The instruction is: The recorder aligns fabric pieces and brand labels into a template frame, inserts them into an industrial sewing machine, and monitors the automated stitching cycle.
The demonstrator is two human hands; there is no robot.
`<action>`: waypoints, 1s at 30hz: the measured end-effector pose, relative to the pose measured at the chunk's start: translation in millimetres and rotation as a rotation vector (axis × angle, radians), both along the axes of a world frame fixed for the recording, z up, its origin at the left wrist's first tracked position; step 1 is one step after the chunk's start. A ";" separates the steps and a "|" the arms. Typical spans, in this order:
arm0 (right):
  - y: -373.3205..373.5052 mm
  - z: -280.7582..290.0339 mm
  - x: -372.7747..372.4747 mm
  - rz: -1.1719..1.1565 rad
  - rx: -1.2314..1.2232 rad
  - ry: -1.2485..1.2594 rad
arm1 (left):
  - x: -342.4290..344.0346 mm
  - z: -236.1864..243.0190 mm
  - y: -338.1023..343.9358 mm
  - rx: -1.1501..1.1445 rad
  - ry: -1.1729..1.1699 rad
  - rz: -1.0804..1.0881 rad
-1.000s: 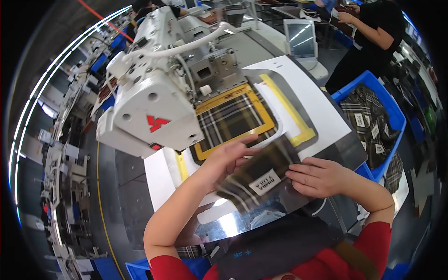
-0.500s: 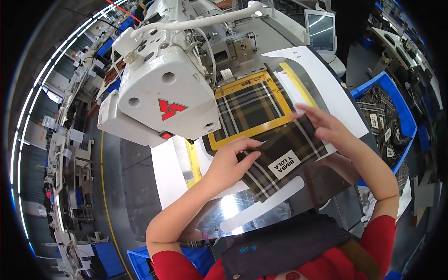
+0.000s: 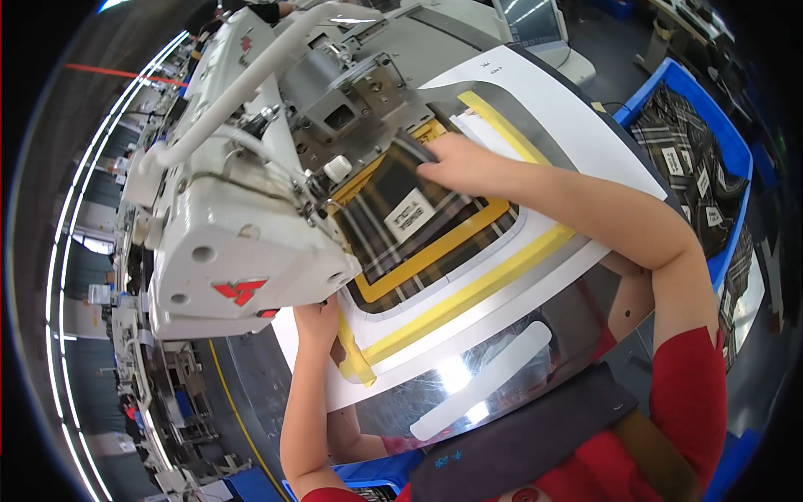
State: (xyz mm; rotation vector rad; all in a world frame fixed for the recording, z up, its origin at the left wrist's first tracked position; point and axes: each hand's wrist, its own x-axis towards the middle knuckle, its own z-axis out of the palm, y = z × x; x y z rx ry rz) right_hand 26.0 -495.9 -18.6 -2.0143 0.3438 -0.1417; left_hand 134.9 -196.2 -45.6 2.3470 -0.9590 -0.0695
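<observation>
My right hand (image 3: 464, 165) has its fingers closed on the far right edge of a dark plaid fabric piece (image 3: 374, 230). A white label (image 3: 409, 216) faces up on that piece. The fabric lies over the opening of a yellow frame (image 3: 435, 254), with its far corner lifted and slightly blurred. More plaid cloth shows around the frame's near edge. My left hand (image 3: 315, 322) reaches under the near side of the white sewing machine head (image 3: 251, 243). The machine hides its fingers.
White sheets held with yellow tape strips (image 3: 468, 291) surround the frame. A shiny metal plate (image 3: 385, 402) forms the near edge. To the right stands a blue crate (image 3: 744, 167) with labelled plaid pieces (image 3: 686, 155). Behind is a screen (image 3: 529, 21).
The labelled fabric has moved from the near side of the frame onto it, turned round. My right hand went far and left with it; my left hand let go and moved under the machine head.
</observation>
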 end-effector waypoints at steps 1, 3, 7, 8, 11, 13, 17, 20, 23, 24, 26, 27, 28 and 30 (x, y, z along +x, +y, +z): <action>6.3 -11.3 12.3 0.033 0.046 -0.014 | 6.5 -1.9 -4.0 -0.080 -0.012 -0.106; 14.8 -10.1 10.5 0.040 0.041 -0.014 | 15.8 -10.4 -21.7 -0.159 0.001 -0.233; 5.6 -21.0 5.0 0.047 -0.014 -0.019 | 16.3 -18.0 -42.9 -0.091 -0.168 -0.302; 2.6 -21.8 3.3 0.048 -0.010 -0.016 | 16.1 -18.8 -42.1 -0.084 -0.171 -0.295; 1.3 -10.5 -1.9 0.041 0.078 0.077 | 13.7 -16.9 -42.6 -0.087 -0.152 -0.295; 3.0 -12.2 -0.6 0.029 0.076 0.052 | 10.7 -12.1 -45.7 -0.099 -0.127 -0.310; 7.7 -9.7 -1.3 0.060 0.085 0.140 | 10.9 -8.5 -45.7 -0.103 -0.133 -0.315; 7.8 -23.9 -1.3 -0.258 -0.706 -0.638 | 16.5 -10.6 -40.9 0.049 -0.346 -0.323; 38.1 -17.4 -14.0 0.061 -0.718 -0.634 | 10.8 -8.6 -38.5 -0.074 -0.173 -0.268; 54.6 -24.1 -19.4 0.283 -0.686 -0.574 | 10.9 -9.5 -38.9 -0.061 -0.120 -0.296; 70.8 -32.7 -19.1 0.517 -0.661 -0.516 | 13.9 -12.0 -39.0 -0.089 -0.141 -0.294; 76.0 -35.9 -16.7 0.546 -0.653 -0.518 | 19.0 -20.2 -33.2 -0.111 -0.123 -0.331; 79.2 -37.8 -14.1 0.574 -0.643 -0.517 | 22.8 -27.5 -28.7 -0.132 -0.103 -0.369; 81.6 -37.3 -11.1 0.590 -0.665 -0.539 | 23.2 -31.5 -26.0 -0.174 -0.085 -0.353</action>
